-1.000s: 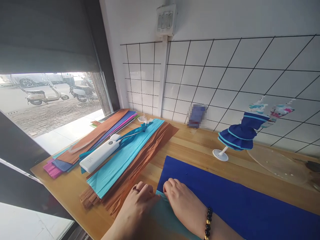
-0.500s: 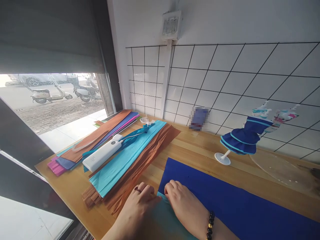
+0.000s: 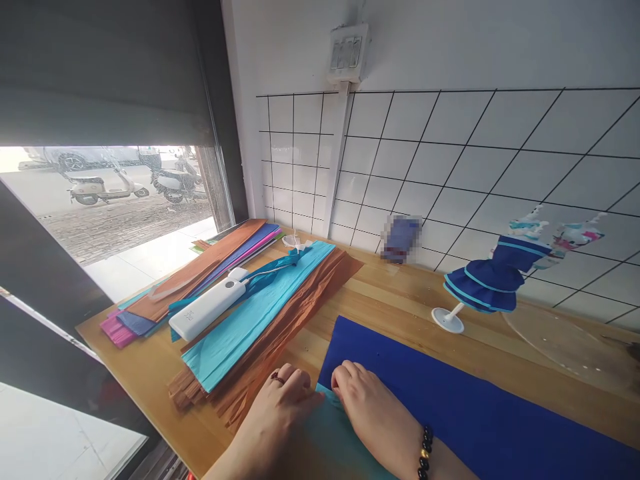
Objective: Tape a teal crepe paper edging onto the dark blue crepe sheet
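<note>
My left hand (image 3: 280, 410), with a ring on one finger, is closed, its curled fingers at the left edge of a teal strip of crepe paper (image 3: 327, 423). Close beside it, my right hand (image 3: 367, 407) pinches the upper end of the same strip; a beaded bracelet circles that wrist. The fingertips of both hands are mostly hidden under the knuckles. Flat beneath the right hand and stretching right lies a dark blue sheet of crepe paper (image 3: 430, 373). The teal strip overlaps its left edge, and its lower part is blurred.
Left of my hands lie brown crepe paper (image 3: 280, 340), a light blue strip (image 3: 260, 320) and a white power bank (image 3: 207, 309) with a cable. Further left is a stack of coloured paper (image 3: 200, 267). A small dress form (image 3: 495, 277) in a blue ruffled dress stands right, near the gridded wall.
Both hands keep nearly the same place and grip on the teal strip. The whole view has shifted slightly, so the table's things appear a little further right.
</note>
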`<state>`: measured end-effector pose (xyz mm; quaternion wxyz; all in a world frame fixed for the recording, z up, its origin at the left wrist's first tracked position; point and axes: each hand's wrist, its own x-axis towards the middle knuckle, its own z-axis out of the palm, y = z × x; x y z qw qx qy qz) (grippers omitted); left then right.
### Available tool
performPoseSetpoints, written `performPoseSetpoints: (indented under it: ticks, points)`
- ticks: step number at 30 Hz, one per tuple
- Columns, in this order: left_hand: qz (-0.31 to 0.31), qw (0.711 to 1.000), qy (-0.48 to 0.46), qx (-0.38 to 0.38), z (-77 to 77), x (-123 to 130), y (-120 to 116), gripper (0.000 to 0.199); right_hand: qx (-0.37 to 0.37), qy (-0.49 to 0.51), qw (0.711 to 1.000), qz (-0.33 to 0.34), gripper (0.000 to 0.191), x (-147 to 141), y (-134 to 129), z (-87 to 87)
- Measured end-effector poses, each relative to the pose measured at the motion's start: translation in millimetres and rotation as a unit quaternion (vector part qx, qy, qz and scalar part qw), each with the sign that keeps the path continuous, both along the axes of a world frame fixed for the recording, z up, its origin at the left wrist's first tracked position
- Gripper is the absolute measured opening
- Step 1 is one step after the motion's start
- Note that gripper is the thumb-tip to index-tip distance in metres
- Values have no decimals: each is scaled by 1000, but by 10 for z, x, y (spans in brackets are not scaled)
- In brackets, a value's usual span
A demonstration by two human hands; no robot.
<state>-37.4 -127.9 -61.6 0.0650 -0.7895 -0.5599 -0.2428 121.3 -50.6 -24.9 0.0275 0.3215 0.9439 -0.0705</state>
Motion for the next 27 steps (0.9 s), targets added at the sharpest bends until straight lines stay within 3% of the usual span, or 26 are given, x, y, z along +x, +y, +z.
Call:
performPoseSetpoints:
  ticks: [12,27]
  points:
    - [-4,1000,-3,12,27,7,7,25,37,-20,999,1,21,-29,-9,-36]
    - [1,1000,-6,18,-5,6,10,23,1,-6,1000,-5,21,-16,9,-15]
